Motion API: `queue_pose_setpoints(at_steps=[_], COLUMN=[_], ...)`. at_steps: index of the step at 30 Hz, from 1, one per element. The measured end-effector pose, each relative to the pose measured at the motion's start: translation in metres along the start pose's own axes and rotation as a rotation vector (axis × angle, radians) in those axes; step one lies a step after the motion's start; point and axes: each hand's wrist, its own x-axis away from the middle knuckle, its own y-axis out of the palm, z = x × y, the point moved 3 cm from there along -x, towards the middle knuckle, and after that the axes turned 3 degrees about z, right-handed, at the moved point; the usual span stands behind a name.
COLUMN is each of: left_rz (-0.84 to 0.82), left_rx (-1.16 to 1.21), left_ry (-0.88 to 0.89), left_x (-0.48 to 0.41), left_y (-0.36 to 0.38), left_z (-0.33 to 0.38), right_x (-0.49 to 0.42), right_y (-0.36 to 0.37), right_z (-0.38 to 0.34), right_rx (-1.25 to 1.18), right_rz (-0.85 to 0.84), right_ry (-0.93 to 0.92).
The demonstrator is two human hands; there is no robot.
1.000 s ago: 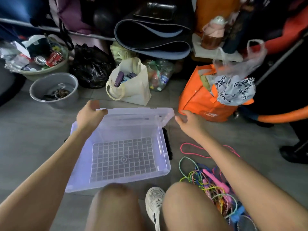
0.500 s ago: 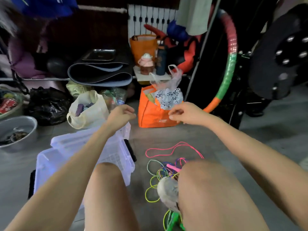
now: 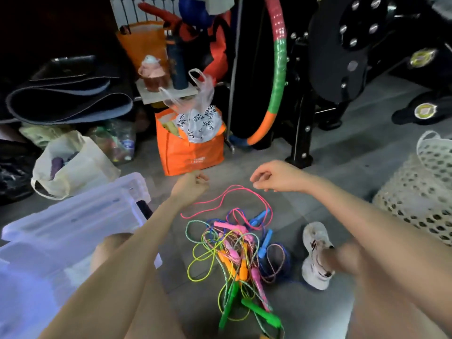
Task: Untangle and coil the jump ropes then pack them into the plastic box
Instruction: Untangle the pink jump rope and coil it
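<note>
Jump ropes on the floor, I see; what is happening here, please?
A person sits on the floor over a tangled pile of jump ropes. The left hand and right hand hover above the pink rope, fingers curled; whether either pinches anything cannot be told. The plastic box sits at the left. No rope is coiled or packed yet.

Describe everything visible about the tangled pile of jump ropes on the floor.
The jump ropes lie in one knotted heap on the grey floor, between the person's knees. Thin cords in pink, yellow, green, blue and speckled weave cross over plastic-looking handles in pink, blue, orange and green. A long pink loop trails out toward the hands; neither hand visibly grips it. A white sneaker stands just beside the heap.
</note>
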Motion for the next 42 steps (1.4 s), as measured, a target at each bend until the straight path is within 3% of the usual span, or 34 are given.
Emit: queue_pose_setpoints(at_steps=[6, 16, 26, 31, 35, 42], left_rz=[-0.078, -0.16, -0.209, -0.481, -0.553, -0.414], left_rx=[-0.121, -0.233, -0.494, -0.799, -0.955, -0.599], left_ry=[-0.113, -0.254, 0.069, 0.168, 0.255, 0.141], left_x=[-0.021, -0.057, -0.14, -0.167, -0.177, -0.165], left_y=[0.076, 0.185, 0.286, 0.323, 0.327, 0.292], left_z=[-0.025, -0.13, -0.194, -0.219, -0.223, -0.178], right_x=[-0.03, -0.049, -0.099, -0.11, -0.11, -0.103], right_y=[0.058, 0.19, 0.268, 0.29, 0.296, 0.269], right_z=[0.1, 0.219, 0.294, 0.306, 0.308, 0.295], right_rx=[-0.014, -0.074, -0.217, -0.317, -0.314, -0.33], right_rz=[0.026, 0.07, 0.113, 0.099, 0.079, 0.148], right_ry=[0.104, 0.548, 0.737, 0.727, 0.712, 0.698])
